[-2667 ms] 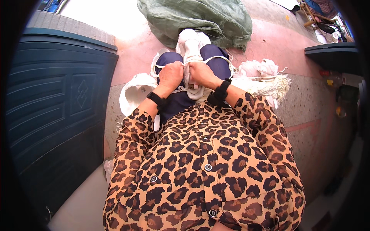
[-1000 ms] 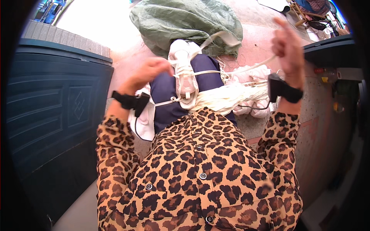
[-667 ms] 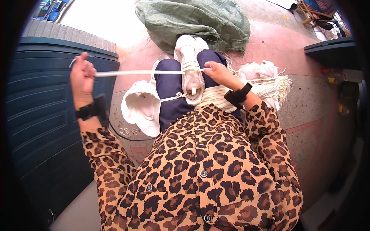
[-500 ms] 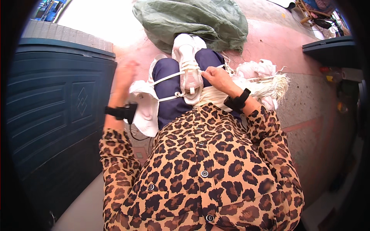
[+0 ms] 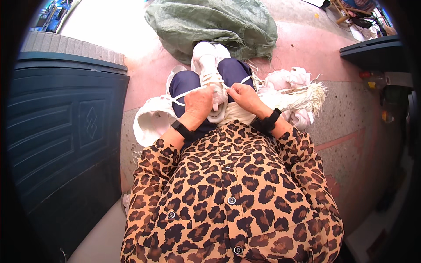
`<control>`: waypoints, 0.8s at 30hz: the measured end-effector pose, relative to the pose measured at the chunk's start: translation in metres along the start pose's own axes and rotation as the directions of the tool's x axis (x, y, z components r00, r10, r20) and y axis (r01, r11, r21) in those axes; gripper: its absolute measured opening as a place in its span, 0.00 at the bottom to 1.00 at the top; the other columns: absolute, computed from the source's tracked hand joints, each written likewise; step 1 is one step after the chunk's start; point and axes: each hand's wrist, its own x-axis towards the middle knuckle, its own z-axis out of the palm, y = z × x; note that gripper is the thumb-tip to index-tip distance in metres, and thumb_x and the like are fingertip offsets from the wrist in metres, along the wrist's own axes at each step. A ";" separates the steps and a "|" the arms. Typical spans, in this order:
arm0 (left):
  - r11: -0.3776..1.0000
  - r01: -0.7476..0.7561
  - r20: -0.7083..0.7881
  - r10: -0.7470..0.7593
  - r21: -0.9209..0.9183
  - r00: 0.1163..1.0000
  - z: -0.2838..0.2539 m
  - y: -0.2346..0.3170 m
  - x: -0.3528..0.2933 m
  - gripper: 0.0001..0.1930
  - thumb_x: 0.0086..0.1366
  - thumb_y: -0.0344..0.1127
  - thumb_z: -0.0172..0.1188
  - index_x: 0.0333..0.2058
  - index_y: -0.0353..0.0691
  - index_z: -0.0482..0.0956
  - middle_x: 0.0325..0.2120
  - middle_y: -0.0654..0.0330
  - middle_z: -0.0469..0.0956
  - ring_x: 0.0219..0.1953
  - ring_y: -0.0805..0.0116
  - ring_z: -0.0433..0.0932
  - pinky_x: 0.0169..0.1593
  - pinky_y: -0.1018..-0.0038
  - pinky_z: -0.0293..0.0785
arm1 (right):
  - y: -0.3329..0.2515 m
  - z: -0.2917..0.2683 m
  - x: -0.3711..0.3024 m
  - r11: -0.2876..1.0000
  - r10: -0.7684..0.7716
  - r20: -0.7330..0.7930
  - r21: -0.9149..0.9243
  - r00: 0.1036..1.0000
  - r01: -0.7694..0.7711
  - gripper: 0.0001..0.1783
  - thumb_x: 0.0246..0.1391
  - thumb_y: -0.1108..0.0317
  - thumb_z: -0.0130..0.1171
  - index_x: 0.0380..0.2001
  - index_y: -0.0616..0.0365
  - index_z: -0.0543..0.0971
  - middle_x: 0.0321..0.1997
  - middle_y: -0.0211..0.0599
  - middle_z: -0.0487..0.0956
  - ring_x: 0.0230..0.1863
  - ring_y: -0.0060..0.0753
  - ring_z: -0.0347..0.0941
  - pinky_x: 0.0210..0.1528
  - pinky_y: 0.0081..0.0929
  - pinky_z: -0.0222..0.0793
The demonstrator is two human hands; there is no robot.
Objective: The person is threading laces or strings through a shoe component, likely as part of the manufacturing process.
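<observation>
A white sneaker point(image 5: 205, 65) lies between my knees, its heel towards me and its toe pointing away. A white shoelace point(image 5: 187, 92) threads its eyelets and stretches out to the left. My left hand point(image 5: 198, 104) is closed at the shoe's left side, on the lace. From the right, my right hand point(image 5: 245, 97) pinches the lace at the shoe's opening, thumb and forefinger together. The fingertips of the left hand are partly hidden. Another white shoe point(image 5: 151, 120) hangs by my left knee, with lace running to it.
By my right thigh are a bundle of cream laces point(image 5: 313, 97) and more pale shoe pieces point(image 5: 285, 79). A green woven sack point(image 5: 215, 26) lies ahead of my knees. Dark blue panelled doors point(image 5: 66, 118) stand at left, and a dark ledge point(image 5: 372, 52) juts in at right.
My left hand has come in from the far left to the shoe and closed on the lace. My right hand stays at the shoe's right side. The shoe on the left has shifted slightly.
</observation>
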 end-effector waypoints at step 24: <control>0.205 0.593 0.574 -0.151 -0.778 0.805 0.003 -0.024 0.019 0.09 0.58 0.37 0.56 0.32 0.38 0.76 0.17 0.71 0.71 0.14 0.86 0.61 0.15 0.87 0.52 | 0.002 0.038 0.029 0.973 -0.086 -0.258 0.185 0.962 0.137 0.16 0.43 0.70 0.54 0.38 0.62 0.72 0.28 0.45 0.76 0.32 0.42 0.74 0.36 0.31 0.68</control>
